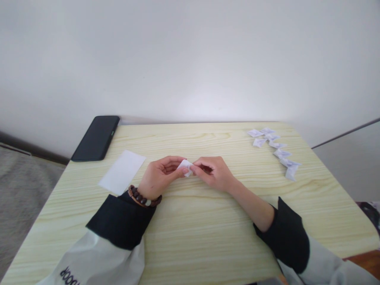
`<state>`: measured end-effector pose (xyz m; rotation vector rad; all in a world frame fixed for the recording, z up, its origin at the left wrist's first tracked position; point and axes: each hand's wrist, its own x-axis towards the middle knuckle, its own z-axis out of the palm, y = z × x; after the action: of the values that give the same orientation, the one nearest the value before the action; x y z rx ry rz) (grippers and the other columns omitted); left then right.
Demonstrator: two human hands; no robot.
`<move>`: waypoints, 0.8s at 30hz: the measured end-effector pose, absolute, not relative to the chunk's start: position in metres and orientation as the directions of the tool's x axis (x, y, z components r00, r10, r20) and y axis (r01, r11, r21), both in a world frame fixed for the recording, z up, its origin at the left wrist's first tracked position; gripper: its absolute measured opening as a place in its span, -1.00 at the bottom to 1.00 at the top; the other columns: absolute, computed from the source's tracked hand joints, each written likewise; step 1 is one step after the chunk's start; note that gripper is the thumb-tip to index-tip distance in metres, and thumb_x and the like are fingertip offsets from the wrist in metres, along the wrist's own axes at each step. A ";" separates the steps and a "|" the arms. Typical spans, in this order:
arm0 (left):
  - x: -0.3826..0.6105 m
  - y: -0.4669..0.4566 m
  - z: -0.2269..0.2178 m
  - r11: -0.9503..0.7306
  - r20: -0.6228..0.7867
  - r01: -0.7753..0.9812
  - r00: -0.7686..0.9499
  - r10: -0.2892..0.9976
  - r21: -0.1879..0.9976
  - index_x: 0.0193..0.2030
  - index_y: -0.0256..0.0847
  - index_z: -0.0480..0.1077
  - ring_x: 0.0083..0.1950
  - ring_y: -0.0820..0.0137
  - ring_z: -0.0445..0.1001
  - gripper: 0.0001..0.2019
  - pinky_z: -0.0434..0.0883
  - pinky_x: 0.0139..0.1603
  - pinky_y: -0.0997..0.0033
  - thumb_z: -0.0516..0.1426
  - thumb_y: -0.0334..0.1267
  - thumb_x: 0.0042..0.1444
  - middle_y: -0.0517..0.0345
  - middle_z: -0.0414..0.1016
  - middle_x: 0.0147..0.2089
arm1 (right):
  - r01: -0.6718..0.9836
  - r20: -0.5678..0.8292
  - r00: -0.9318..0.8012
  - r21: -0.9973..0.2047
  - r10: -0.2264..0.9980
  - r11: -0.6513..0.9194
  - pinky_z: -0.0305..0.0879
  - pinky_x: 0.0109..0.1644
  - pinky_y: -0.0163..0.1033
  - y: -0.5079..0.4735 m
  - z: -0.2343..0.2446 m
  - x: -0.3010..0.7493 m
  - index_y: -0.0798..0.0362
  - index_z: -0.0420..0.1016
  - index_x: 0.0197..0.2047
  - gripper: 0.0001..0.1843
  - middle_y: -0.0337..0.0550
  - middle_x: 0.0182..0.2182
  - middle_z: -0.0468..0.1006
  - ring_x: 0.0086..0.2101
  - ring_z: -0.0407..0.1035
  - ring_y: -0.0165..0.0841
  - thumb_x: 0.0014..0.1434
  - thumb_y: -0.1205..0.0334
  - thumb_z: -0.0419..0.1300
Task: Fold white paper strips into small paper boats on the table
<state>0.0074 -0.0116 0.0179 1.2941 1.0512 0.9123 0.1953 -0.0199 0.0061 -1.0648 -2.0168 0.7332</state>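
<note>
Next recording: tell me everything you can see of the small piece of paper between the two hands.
The small piece of paper is white and thin-looking, with an angular outline. It appears folded, though fingers cover part of it and the creases are too small to make out. It sits tilted between the left hand, whose thumb lies across its near left side, and the right hand, which pinches its right side. Behind it is the pale table; whether they touch cannot be told.

The person's pale grey sleeves (103, 257) terminate in wide black cuffs (124, 221); dark lettering (70, 276) marks the left sleeve. A bracelet (139, 197) of dark brown beads, one pale, encircles the left wrist.
</note>
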 end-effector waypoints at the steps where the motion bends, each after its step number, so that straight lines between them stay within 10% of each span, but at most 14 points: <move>1: 0.007 -0.012 0.019 0.081 -0.090 0.043 0.292 0.952 0.996 -0.28 -0.27 0.47 -0.36 0.34 0.57 -0.63 0.54 -0.26 0.37 0.32 -0.07 -0.18 0.09 0.60 -0.36 | 0.439 0.338 -0.391 -0.749 0.856 0.497 0.11 -0.48 -0.41 -0.020 0.006 0.195 0.10 0.49 -0.42 -0.76 -0.27 -0.57 0.45 -0.58 0.22 -0.53 0.20 0.21 0.09; 24: 0.002 -0.013 0.019 0.085 -0.105 0.065 0.431 0.896 0.994 -0.37 -0.30 0.49 -0.41 0.45 0.48 -0.77 0.47 -0.38 0.51 0.23 -0.13 -0.01 0.14 0.54 -0.43 | 0.289 0.367 -0.481 -0.791 0.796 0.540 0.08 -0.46 -0.40 -0.018 0.002 0.196 0.10 0.39 -0.48 -0.81 -0.30 -0.60 0.33 -0.56 0.17 -0.53 0.16 0.27 0.14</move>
<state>0.0023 -0.0127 0.0194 1.3490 0.9481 0.7850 0.1963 -0.0183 0.0025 -0.8754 -2.0260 0.8598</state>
